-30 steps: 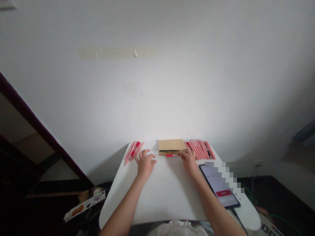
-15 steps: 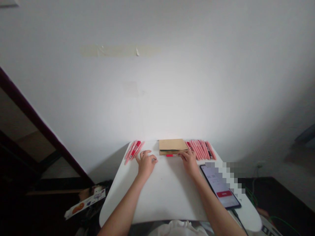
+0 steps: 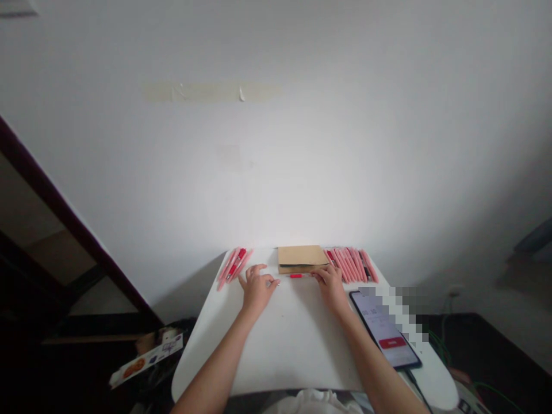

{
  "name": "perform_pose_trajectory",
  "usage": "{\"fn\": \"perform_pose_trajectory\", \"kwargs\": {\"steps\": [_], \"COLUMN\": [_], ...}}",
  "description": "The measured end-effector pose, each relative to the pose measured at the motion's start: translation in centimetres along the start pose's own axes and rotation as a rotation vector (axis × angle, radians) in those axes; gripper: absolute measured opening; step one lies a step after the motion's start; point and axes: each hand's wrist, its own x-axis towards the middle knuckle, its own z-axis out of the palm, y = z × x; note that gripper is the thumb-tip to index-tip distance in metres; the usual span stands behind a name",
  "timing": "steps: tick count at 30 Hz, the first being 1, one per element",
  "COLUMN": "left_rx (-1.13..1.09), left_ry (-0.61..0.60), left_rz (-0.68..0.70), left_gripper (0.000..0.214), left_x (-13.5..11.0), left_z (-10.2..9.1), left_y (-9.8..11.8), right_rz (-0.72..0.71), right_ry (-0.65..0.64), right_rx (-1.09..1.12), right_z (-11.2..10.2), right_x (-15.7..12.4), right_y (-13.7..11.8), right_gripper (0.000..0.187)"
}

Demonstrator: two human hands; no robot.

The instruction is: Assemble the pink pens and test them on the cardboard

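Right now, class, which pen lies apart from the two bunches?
The single red pen lying crosswise before the cardboard box, by the right hand; the left bunch and right bunch flank the box.

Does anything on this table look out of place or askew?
One red pen lies alone, crosswise in front of the box, by the right hand; the other pens lie in rows either side. Nothing looks spilled or damaged.

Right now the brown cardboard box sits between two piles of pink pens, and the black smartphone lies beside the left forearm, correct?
No: the head view shows the black smartphone beside the right forearm; the rest holds.
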Motion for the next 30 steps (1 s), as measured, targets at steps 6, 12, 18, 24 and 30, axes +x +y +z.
{"fn": "perform_pose_trajectory", "kwargs": {"steps": [6, 12, 18, 24, 30], "left_rx": [-0.059, -0.106, -0.148, -0.179, -0.203], "left_ry": [0.034, 0.073, 0.099, 0.095, 0.120], "left_rz": [-0.066, -0.067, -0.064, -0.053, 0.003], "left_gripper": [0.011, 0.010, 0.011, 0.015, 0.016], "left_x": [-0.2, -0.4, -0.5, -0.4, -0.2], "left_z": [-0.1, -0.1, 0.3, 0.6, 1.3], "left_y": [0.7, 1.2, 1.1, 0.8, 0.3], "right_rz": [-0.015, -0.015, -0.018, -0.026, -0.020], "right_ry": [0.001, 0.001, -0.008, -0.006, 0.027], "right_rx": [0.019, 0.050, 0.058, 0.104, 0.111], "right_z": [0.1, 0.1, -0.1, -0.3, -0.5], "right_x": [0.0, 0.0, 0.0, 0.0, 0.0], "right_y": [0.0, -0.3, -0.6, -1.3, -1.6], "right_gripper": [0.030, 0.029, 0.029, 0.032, 0.031]}}
